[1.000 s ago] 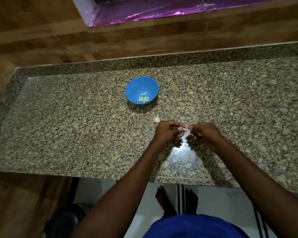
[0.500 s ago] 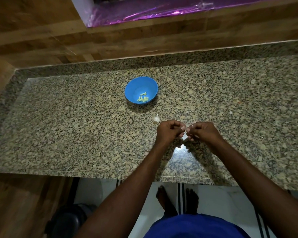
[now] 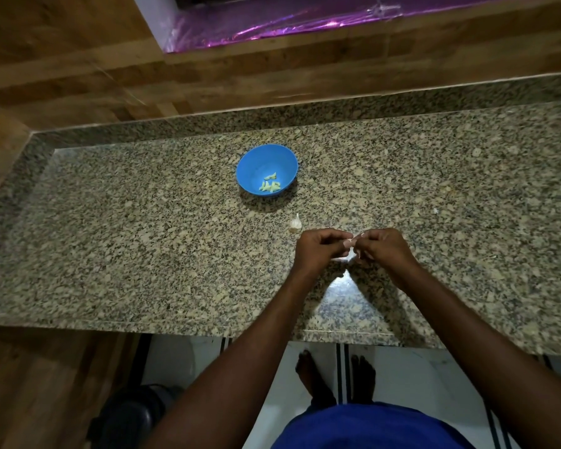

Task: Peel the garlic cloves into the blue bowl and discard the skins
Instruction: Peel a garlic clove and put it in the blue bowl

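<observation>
A blue bowl [image 3: 255, 163] stands on the granite counter and holds several peeled, pale yellow garlic cloves [image 3: 270, 185]. In front of it lies an unpeeled piece of garlic [image 3: 295, 223], white and pointed. Just below that, my left hand [image 3: 319, 249] and my right hand [image 3: 381, 247] meet fingertip to fingertip, pinching a small white garlic clove [image 3: 353, 244] between them. The fingers hide most of the clove. A white scrap of skin [image 3: 339, 259] shows under my left hand.
The granite counter [image 3: 143, 238] runs wide to both sides, with a raised rim at the back and a wooden wall behind. A tiny white fleck [image 3: 533, 210] lies at the right. A dark round bin [image 3: 133, 416] stands on the floor under the counter's left part.
Both hands have stayed together over the same spot, with only small finger movements on the clove. The bowl and the loose garlic have not moved.
</observation>
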### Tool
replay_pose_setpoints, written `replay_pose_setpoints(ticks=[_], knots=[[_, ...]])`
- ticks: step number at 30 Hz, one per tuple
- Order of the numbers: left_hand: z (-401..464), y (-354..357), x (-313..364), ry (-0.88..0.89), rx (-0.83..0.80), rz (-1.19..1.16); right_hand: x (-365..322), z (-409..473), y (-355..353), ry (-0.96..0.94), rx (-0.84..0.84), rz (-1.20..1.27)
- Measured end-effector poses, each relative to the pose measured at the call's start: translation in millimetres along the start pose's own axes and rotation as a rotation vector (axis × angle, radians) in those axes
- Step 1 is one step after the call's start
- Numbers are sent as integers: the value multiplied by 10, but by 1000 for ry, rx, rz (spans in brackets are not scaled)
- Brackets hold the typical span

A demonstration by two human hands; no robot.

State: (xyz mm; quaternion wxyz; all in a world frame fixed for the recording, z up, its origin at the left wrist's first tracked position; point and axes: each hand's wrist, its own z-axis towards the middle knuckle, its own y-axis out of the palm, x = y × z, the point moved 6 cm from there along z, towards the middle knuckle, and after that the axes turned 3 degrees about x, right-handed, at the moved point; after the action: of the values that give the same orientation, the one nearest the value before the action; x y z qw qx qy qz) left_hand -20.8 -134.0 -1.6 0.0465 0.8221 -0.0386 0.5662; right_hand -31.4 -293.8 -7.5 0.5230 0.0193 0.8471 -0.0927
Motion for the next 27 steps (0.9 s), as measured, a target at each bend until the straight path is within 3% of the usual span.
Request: replay_pose_setpoints(ticks=[14,27], knots=[[38,-1,13,26,-2,53,-92,-48,3,7,-65,68],[14,24,45,-50,79,-78,-30,13,21,47,-17,129]])
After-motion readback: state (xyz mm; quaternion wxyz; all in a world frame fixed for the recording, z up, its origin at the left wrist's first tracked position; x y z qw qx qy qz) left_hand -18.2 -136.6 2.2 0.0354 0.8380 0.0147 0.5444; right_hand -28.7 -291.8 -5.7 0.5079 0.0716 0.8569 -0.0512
